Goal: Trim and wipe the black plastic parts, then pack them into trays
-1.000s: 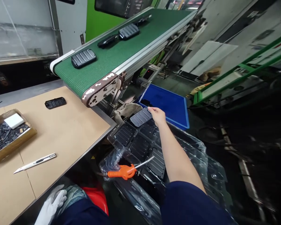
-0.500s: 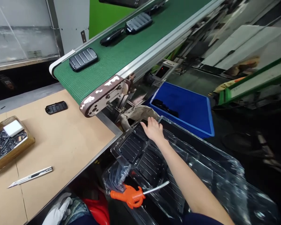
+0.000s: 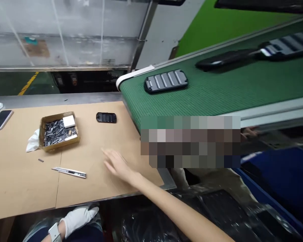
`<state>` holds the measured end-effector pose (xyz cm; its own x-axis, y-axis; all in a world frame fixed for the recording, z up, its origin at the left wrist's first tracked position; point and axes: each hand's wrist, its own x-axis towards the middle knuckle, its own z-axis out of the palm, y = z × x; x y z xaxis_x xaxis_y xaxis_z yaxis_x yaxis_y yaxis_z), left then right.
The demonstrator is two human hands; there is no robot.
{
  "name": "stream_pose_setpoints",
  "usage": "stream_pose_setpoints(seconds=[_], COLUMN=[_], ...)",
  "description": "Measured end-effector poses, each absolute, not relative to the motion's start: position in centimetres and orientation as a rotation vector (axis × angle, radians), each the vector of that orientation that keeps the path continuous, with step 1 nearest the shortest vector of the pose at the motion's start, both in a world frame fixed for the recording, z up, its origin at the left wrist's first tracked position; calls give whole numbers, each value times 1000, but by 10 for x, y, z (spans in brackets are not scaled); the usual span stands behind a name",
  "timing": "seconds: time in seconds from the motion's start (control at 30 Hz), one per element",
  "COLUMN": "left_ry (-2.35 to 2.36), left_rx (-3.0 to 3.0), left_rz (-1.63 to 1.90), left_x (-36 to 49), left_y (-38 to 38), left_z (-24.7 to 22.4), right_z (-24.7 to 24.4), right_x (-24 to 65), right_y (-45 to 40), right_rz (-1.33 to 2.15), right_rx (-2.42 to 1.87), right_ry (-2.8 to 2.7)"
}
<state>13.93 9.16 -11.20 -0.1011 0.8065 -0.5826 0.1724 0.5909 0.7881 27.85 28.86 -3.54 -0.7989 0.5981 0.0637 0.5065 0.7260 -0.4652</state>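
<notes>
My right hand (image 3: 118, 165), bare, is over the cardboard-covered table near its front edge, fingers extended and holding nothing. Ahead of it a black ribbed plastic part (image 3: 106, 117) lies flat on the cardboard. To its left is a utility knife (image 3: 70, 172) with a pointed blade. My left hand (image 3: 77, 220), in a white glove with a watch at the wrist, rests low over my lap below the table edge, thumb apart from the fingers, with nothing visible in it.
A small carton (image 3: 62, 145) of dark pieces stands on the table (image 3: 86, 195). Several black parts lie on the green conveyor (image 3: 217, 87) at right. A phone (image 3: 1, 120) is at far left, a blue bin (image 3: 282, 168) at right, plastic trays (image 3: 219, 205) below.
My right hand has left the plastic trays and moved left over the table. The view has swung left, and more of my gloved left hand shows. The orange air gun is out of view.
</notes>
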Motion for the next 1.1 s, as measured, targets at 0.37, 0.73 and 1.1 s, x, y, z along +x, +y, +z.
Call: stream_pose_setpoints(seconds=[0.37, 0.73, 1.1], left_ry=[1220, 686, 149], left_rx=[969, 168, -7], left_rz=[580, 1746, 1779], left_x=[107, 30, -5], left_y=[58, 121, 45], left_z=[-62, -54, -8], right_z=[-51, -1, -9], right_x=[179, 130, 108], right_y=[417, 188, 136], right_rz=[616, 1096, 2040], right_rx=[-1369, -669, -429], right_ry=[-2431, -2407, -2035])
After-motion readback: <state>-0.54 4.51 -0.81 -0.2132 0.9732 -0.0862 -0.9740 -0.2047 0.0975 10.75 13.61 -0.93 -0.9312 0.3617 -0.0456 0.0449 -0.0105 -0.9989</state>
